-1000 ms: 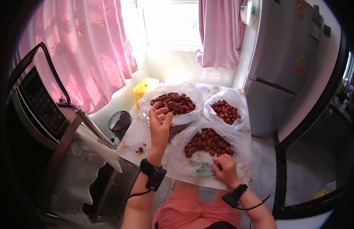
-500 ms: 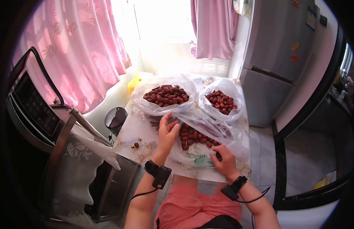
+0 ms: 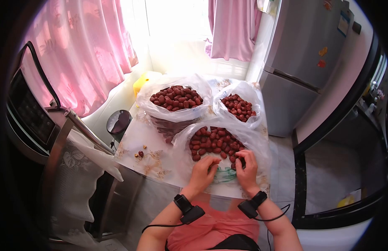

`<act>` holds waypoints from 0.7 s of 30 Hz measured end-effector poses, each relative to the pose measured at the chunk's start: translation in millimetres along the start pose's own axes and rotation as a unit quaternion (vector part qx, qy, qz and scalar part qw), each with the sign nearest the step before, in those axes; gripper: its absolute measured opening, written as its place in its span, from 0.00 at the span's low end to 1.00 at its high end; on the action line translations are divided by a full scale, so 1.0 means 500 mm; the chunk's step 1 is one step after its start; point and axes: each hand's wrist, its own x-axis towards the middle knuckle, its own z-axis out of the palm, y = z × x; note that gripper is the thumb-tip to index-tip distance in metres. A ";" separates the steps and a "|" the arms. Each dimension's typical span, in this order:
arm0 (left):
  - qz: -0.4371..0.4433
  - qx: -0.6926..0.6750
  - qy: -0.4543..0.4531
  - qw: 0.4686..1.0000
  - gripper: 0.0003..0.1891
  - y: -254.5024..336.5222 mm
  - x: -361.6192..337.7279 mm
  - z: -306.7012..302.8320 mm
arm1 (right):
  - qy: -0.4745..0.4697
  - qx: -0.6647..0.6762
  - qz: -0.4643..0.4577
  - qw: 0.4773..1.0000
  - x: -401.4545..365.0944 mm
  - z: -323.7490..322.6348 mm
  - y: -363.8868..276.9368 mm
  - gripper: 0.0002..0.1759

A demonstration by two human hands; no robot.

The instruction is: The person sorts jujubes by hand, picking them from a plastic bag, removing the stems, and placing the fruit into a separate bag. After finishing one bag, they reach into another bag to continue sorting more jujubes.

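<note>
Red dates [image 3: 211, 142] lie spread in the mouth of the near plastic bag [image 3: 183, 146], which has green print. My left hand [image 3: 204, 170] is at this bag's front edge with fingers curled together; what they hold, if anything, is hidden. My right hand [image 3: 246, 166] bends over the dates at the right, thumb and fingers closed around something too small to tell. Behind stand a full bag of dates [image 3: 176, 98] at the left and a smaller bag of dates [image 3: 238, 107] at the right.
On the table [image 3: 133, 165], a date and small scraps lie at the left. A dark round bin [image 3: 119, 124] stands beside the table. Further out are an oven-like appliance [image 3: 28, 113], pink curtains [image 3: 77, 54] and a grey fridge [image 3: 303, 54].
My left hand has moved down from the far side of the near bag to its front edge. The bag's mouth now lies wider open, showing more dates. My right hand has shifted slightly up.
</note>
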 end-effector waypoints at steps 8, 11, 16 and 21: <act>0.001 0.036 0.022 0.999 0.09 -0.005 -0.013 0.000 | -0.032 -0.086 -0.025 0.995 0.003 0.002 -0.024 0.18; -0.018 0.017 0.017 1.000 0.09 0.004 -0.013 -0.003 | -0.038 -0.116 -0.033 0.992 0.003 0.006 -0.025 0.19; -0.021 0.017 0.019 0.999 0.09 -0.001 -0.014 0.001 | -0.056 -0.129 -0.046 0.989 0.003 0.004 -0.018 0.20; -0.010 0.026 0.028 0.999 0.08 -0.003 -0.016 0.001 | -0.051 -0.039 -0.016 0.998 0.001 -0.001 -0.027 0.15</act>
